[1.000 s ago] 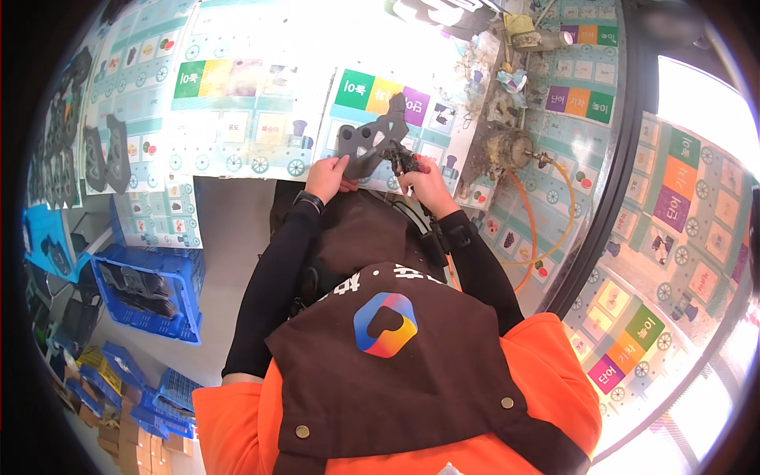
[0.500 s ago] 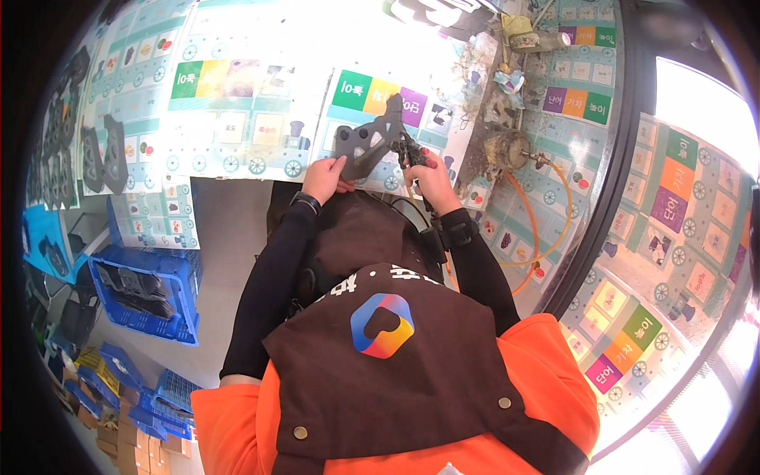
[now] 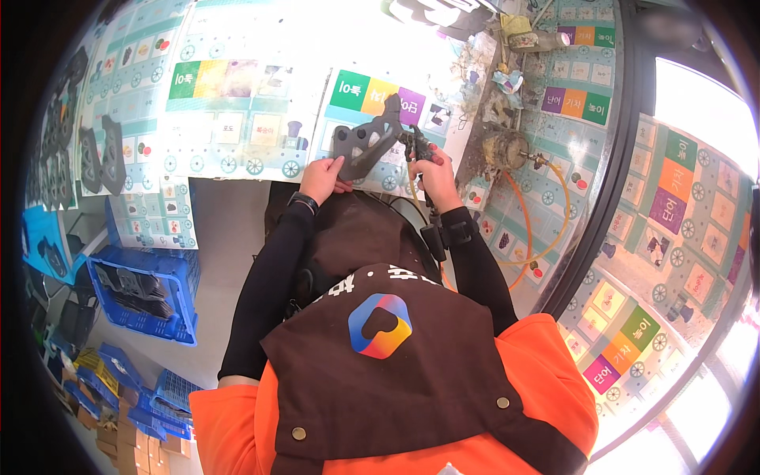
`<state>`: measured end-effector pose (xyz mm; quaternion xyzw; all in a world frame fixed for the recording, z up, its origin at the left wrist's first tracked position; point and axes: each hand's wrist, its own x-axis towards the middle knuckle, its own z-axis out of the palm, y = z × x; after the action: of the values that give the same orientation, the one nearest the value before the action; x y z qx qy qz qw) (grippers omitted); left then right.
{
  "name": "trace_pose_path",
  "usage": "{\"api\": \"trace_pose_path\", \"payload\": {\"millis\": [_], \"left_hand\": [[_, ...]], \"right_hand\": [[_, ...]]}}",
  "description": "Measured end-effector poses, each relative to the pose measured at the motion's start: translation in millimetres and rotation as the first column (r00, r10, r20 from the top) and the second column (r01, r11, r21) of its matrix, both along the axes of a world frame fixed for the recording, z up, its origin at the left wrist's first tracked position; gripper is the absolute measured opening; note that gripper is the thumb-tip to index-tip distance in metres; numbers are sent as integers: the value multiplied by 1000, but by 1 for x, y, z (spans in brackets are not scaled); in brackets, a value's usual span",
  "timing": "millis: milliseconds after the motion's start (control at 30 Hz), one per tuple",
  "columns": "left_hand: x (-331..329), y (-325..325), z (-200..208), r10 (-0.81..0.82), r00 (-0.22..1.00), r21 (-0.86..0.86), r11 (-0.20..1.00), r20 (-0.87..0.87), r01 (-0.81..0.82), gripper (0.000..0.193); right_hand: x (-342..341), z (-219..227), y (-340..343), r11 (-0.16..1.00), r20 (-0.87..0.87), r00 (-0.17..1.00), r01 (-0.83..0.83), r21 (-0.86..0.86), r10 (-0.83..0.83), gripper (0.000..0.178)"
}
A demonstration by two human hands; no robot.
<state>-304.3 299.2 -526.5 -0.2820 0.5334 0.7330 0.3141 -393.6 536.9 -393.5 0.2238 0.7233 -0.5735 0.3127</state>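
Note:
Pinched by its near edge, a dark grey, angular moulded part with cut-outs (image 3: 362,148) is held by my left hand (image 3: 321,180) over the table. My right hand (image 3: 438,179) wraps round a dark, grimy spray gun (image 3: 418,144) with a thin hose running down from it. The spray gun's upper end is close to the grey part's right arm; I cannot tell whether they touch. My right fingers partly cover the spray gun's handle. Two similar dark parts (image 3: 101,158) lie on the table at the left.
Many dark parts (image 3: 59,150) crowd the far left. A blue crate (image 3: 188,305) holding dark pieces stands below the table's left side. A grimy round pot (image 3: 507,149) with orange and yellow hoses (image 3: 529,229) sits at the right, near a dark frame bar (image 3: 609,166).
My right hand has shifted slightly right, and the spray gun now stands more upright beside the grey part. My left hand and that part have barely moved.

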Motion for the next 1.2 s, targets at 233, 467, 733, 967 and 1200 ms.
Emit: {"api": "trace_pose_path", "payload": {"millis": [233,467,733,967,1200], "left_hand": [[-1,-1,1,0,1000,-8,1000,4,0,43],[-1,0,-2,3,1000,-8,1000,4,-3,44],[0,-2,-7,-29,1000,4,1000,-1,29,44],[-1,-2,-2,9,1000,-3,1000,-6,-9,44],[0,-2,0,16,1000,6,1000,-13,-16,44]], "right_hand": [[-2,-1,-1,1000,-65,998,6,1,-6,24],[-3,2,-5,998,-62,998,6,-58,-10,23],[-2,8,-13,999,-36,999,-24,-44,22,24],[4,5,-10,997,-1,999,-48,-55,48,22],[6,7,-14,998,8,998,-54,-33,54,20]]}}
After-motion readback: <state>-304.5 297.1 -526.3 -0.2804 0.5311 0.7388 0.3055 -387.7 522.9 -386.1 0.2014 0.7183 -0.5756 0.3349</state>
